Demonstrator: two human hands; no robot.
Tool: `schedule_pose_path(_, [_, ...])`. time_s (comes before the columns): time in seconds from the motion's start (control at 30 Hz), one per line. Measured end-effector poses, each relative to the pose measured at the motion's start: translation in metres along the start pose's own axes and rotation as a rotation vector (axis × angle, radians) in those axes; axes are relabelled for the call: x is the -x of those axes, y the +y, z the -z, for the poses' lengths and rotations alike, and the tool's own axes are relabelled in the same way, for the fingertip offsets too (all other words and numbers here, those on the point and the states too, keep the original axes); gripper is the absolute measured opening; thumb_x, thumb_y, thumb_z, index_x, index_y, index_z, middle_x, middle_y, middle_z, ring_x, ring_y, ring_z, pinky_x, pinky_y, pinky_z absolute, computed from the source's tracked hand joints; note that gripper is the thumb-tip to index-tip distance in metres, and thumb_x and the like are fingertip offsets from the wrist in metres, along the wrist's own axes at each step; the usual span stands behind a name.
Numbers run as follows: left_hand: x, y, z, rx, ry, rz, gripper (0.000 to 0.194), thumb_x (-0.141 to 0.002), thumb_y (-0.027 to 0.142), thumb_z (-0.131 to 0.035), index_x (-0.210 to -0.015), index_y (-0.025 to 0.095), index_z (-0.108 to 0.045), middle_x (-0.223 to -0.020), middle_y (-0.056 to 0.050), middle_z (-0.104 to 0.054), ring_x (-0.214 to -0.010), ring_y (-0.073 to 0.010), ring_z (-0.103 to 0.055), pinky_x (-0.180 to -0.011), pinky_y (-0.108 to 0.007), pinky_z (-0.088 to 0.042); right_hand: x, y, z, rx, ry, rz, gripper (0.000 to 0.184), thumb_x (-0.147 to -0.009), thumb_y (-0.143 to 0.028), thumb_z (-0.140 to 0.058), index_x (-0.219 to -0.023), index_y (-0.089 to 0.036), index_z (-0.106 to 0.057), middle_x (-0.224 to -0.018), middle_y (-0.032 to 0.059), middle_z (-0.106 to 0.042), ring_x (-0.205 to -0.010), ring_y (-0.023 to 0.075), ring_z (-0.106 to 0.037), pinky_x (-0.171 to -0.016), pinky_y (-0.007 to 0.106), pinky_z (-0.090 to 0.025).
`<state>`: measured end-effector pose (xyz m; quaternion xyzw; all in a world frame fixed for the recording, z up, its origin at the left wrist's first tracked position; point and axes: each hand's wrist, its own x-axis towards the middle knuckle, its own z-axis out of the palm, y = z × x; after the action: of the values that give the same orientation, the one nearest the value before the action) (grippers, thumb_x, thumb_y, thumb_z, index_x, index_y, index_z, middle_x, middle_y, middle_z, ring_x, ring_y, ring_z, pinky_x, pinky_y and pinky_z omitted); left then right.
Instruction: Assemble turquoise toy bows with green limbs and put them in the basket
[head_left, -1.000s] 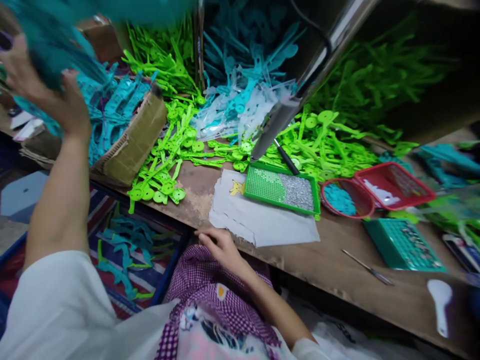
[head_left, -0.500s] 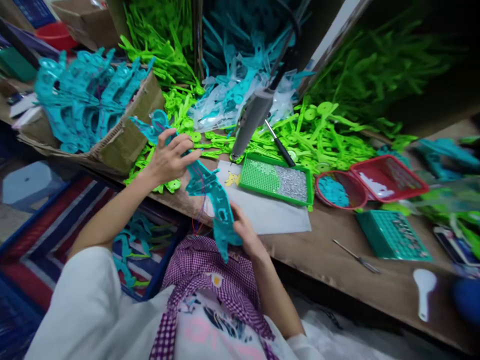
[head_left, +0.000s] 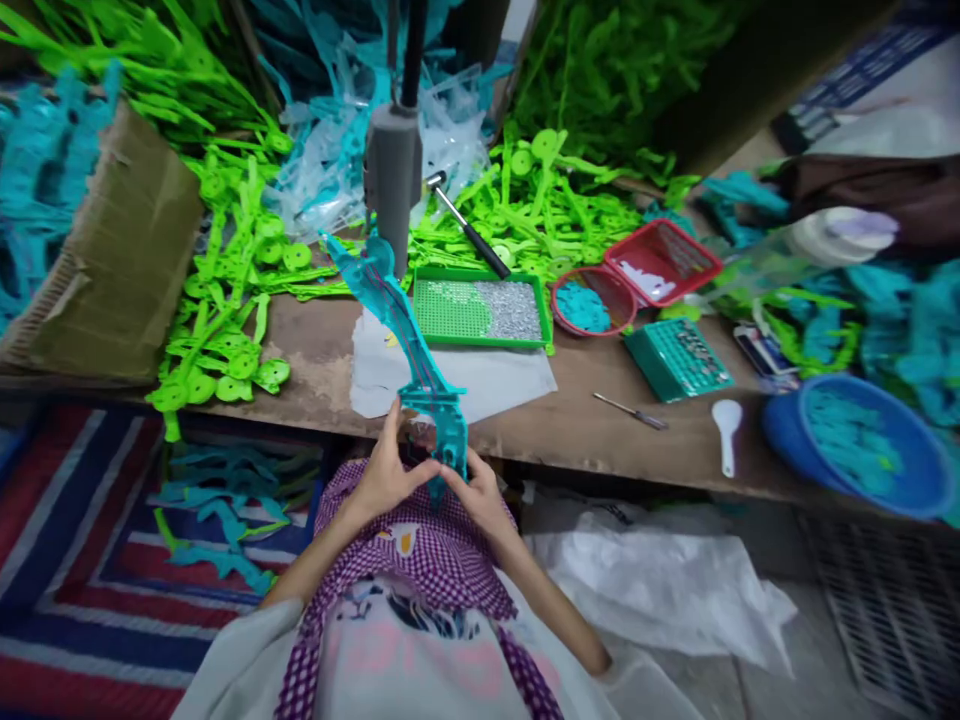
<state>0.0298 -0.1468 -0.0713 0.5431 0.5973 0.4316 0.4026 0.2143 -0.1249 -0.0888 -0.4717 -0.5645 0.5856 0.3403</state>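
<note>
A long teal plastic part (head_left: 411, 345), slim at its upper end and broader below, slants across the bench edge in front of me. My left hand (head_left: 384, 478) grips its lower end from the left, thumb pressed on it. From the right, my right hand (head_left: 478, 492) is closed on the same end, its thumb near the other thumb. Beyond the part hangs a grey power screwdriver (head_left: 394, 170). A green perforated tray (head_left: 450, 312) with small metal screws lies on white paper (head_left: 517, 378) just right of the part's middle.
Bright green plastic parts (head_left: 232, 350) pile along the bench, with a hammer (head_left: 480, 240) on them. A cardboard box (head_left: 127, 270) stands left. Rightward are a red basket (head_left: 632, 312), a teal block (head_left: 656, 362), a screwdriver (head_left: 630, 410), a white spoon (head_left: 726, 430) and a blue bowl (head_left: 787, 435).
My left hand has moved from the teal part's upper stretch down to its lower end, beside my right hand. The part stands more upright. The view has swung to the right.
</note>
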Motion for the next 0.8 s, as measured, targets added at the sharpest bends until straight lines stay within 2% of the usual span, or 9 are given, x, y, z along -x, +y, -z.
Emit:
schedule_pose_path(0.07, [-0.014,0.008,-0.020,0.206,-0.078,0.098,0.082,-0.084,0.044,-0.064,-0.151,0.024,-0.021,-0.111,-0.012,-0.065,-0.106,-0.0270,-0.065,-0.096,-0.044,-0.051,0.001,0.001,0.003,0.009,0.124,0.038,0.039,-0.079,-0.053,-0.066,-0.102,-0.022,-0.067,-0.092,0.0039,-0.073,-0.083,0.0220,-0.066,-0.081,0.036,-0.054])
schedule_pose_path(0.13, [-0.025,0.012,-0.031,0.278,-0.076,0.145,0.070,-0.088,0.042,-0.058,-0.148,0.021,-0.029,-0.090,-0.006,-0.067,-0.086,-0.0213,-0.066,-0.087,-0.040,-0.053,0.008,0.005,0.012,-0.006,0.215,0.030,0.037,-0.079,-0.053,-0.065,-0.099,-0.023,-0.066,-0.089,0.0032,-0.072,-0.079,0.0213,-0.066,-0.078,0.035,-0.053])
schedule_pose_path(0.27, [-0.024,0.014,-0.044,0.256,-0.231,0.145,0.043,-0.091,0.045,-0.052,-0.122,0.016,-0.061,-0.074,-0.003,-0.064,-0.069,-0.0172,-0.061,-0.072,-0.033,-0.052,0.037,0.020,0.026,-0.041,0.343,-0.045,0.031,-0.080,-0.052,-0.062,-0.090,-0.023,-0.067,-0.082,0.0030,-0.071,-0.073,0.0209,-0.064,-0.073,0.035,-0.052])
schedule_pose_path(0.4, [-0.036,0.021,-0.048,0.421,-0.468,0.222,0.044,-0.088,0.050,-0.057,-0.113,0.015,-0.069,-0.071,-0.003,-0.064,-0.066,-0.0158,-0.061,-0.070,-0.031,-0.052,0.040,0.016,0.022,-0.118,0.598,-0.113,0.026,-0.080,-0.047,-0.062,-0.086,-0.022,-0.064,-0.077,0.0016,-0.067,-0.068,0.0189,-0.059,-0.069,0.033,-0.050])
schedule_pose_path(0.47, [-0.059,0.027,-0.044,0.548,-0.489,0.318,0.049,-0.084,0.052,-0.062,-0.117,0.016,-0.067,-0.083,-0.006,-0.069,-0.070,-0.0161,-0.064,-0.072,-0.031,-0.054,0.021,0.002,0.020,-0.164,0.660,-0.097,0.025,-0.081,-0.045,-0.060,-0.088,-0.022,-0.062,-0.077,0.0012,-0.065,-0.069,0.0180,-0.057,-0.069,0.031,-0.049])
schedule_pose_path(0.57, [-0.101,0.036,-0.038,0.640,-0.394,0.401,0.053,-0.081,0.051,-0.065,-0.122,0.018,-0.065,-0.109,-0.010,-0.069,-0.085,-0.0178,-0.067,-0.075,-0.029,-0.054,-0.027,-0.025,0.019,-0.170,0.624,0.013,0.026,-0.084,-0.045,-0.054,-0.091,-0.021,-0.063,-0.077,0.0003,-0.062,-0.070,0.0165,-0.053,-0.070,0.029,-0.048])
schedule_pose_path(0.67, [-0.131,0.046,-0.041,0.525,-0.434,0.327,0.058,-0.082,0.056,-0.061,-0.128,0.020,-0.058,-0.117,-0.011,-0.067,-0.095,-0.0206,-0.065,-0.075,-0.030,-0.055,-0.074,-0.042,0.023,-0.086,0.644,0.121,0.029,-0.085,-0.044,-0.050,-0.091,-0.020,-0.065,-0.088,0.0036,-0.060,-0.083,0.0184,-0.055,-0.081,0.032,-0.048])
schedule_pose_path(0.73, [-0.138,0.051,-0.049,0.418,-0.511,0.230,0.069,-0.073,0.058,-0.071,-0.130,0.021,-0.054,-0.114,-0.010,-0.067,-0.093,-0.0218,-0.065,-0.073,-0.031,-0.055,-0.096,-0.045,0.031,0.044,0.678,0.166,0.030,-0.085,-0.044,-0.051,-0.092,-0.020,-0.067,-0.099,0.0067,-0.058,-0.097,0.0208,-0.055,-0.095,0.037,-0.045])
schedule_pose_path(0.8, [-0.142,0.052,-0.058,0.341,-0.527,0.162,0.080,-0.062,0.051,-0.082,-0.128,0.021,-0.049,-0.105,-0.008,-0.067,-0.081,-0.0196,-0.065,-0.068,-0.030,-0.055,-0.106,-0.046,0.051,0.191,0.598,0.204,0.033,-0.085,-0.045,-0.054,-0.100,-0.020,-0.068,-0.109,0.0087,-0.058,-0.107,0.0226,-0.054,-0.103,0.042,-0.040])
